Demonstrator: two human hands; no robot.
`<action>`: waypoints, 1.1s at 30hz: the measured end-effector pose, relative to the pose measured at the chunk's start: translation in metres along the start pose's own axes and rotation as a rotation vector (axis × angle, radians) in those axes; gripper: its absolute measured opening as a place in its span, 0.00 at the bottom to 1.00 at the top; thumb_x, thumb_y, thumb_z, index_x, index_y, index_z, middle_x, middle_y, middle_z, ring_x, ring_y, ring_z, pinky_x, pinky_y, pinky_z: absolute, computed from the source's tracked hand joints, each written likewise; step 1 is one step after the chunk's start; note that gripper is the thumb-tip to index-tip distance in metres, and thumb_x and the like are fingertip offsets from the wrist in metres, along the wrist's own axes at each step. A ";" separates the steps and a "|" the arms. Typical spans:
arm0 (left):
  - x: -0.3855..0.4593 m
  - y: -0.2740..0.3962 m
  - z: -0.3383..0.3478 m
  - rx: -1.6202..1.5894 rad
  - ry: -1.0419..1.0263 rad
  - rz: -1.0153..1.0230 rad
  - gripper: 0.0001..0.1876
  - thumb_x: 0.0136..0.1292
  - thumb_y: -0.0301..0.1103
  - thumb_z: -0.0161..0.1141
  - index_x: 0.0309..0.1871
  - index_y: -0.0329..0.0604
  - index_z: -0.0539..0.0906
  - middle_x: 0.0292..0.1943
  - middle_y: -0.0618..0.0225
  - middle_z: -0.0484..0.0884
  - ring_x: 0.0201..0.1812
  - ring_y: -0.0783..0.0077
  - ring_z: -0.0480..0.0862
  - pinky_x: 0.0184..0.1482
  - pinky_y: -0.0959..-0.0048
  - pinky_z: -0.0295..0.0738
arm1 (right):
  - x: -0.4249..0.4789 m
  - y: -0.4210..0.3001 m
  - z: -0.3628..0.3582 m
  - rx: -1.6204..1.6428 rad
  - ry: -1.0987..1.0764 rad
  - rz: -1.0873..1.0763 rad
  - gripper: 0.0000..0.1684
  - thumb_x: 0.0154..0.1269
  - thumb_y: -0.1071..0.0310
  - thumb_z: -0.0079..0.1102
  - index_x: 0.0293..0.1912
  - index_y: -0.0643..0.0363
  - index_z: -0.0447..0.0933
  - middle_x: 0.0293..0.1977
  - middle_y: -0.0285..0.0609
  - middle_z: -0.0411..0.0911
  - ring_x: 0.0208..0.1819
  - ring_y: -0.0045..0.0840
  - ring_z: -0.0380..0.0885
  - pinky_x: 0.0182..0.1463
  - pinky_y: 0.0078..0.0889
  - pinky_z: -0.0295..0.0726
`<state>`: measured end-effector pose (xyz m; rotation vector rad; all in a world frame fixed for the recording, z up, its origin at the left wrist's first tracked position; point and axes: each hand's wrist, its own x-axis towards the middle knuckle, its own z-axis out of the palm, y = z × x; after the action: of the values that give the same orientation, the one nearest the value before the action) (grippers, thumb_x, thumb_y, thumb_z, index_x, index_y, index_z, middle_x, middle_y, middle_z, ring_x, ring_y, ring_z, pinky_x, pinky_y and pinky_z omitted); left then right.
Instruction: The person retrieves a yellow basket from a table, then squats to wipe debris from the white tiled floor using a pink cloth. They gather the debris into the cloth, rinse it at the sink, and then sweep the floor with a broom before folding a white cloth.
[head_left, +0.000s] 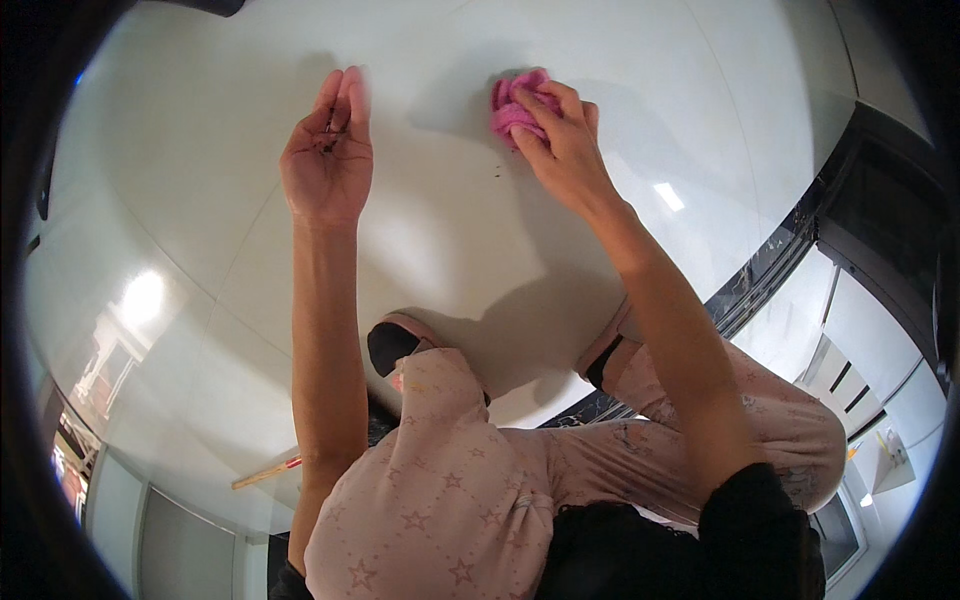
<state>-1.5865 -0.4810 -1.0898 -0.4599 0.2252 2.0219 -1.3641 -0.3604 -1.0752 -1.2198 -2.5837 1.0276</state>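
Note:
My left hand (328, 161) is turned palm up, its fingers together and slightly curled. Small dark debris (328, 142) lies in the cupped palm. My right hand (566, 150) grips a bunched pink cloth (514, 116) that looks pressed to the glossy white tile floor (450, 225). A few tiny dark crumbs (497, 171) are on the tile just below the cloth. What the cloth covers is hidden.
My slippered feet (395, 341) are on the floor behind my hands, and my knees are bent. A wooden stick (266, 472) with a red part lies left of my leg. Dark trim (765, 251) runs along the right, beside a black appliance-like panel (885, 195).

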 end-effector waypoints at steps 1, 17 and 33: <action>0.000 -0.003 0.000 -0.033 0.015 -0.012 0.18 0.66 0.18 0.36 0.57 0.15 0.63 0.57 0.39 0.68 0.65 0.49 0.61 0.67 0.63 0.64 | 0.001 -0.002 -0.002 0.037 -0.064 0.004 0.22 0.60 0.60 0.55 0.54 0.55 0.73 0.59 0.43 0.57 0.51 0.43 0.58 0.59 0.40 0.64; 0.003 0.001 -0.001 0.090 -0.035 -0.049 0.18 0.67 0.20 0.34 0.56 0.15 0.63 0.57 0.39 0.66 0.65 0.49 0.61 0.65 0.63 0.67 | -0.029 0.005 0.012 -0.427 -0.055 -0.536 0.20 0.44 0.72 0.63 0.42 0.49 0.76 0.45 0.34 0.70 0.45 0.36 0.68 0.41 0.36 0.79; -0.025 -0.081 0.022 0.096 0.030 -0.266 0.21 0.69 0.34 0.36 0.55 0.24 0.68 0.54 0.47 0.73 0.57 0.57 0.72 0.62 0.66 0.68 | 0.023 -0.072 -0.082 0.471 -0.108 -0.114 0.22 0.52 0.72 0.63 0.49 0.63 0.75 0.43 0.42 0.77 0.40 0.30 0.76 0.44 0.26 0.76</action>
<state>-1.5100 -0.4552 -1.0564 -0.4358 0.2636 1.7374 -1.3966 -0.3331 -0.9723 -0.9085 -2.2540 1.5915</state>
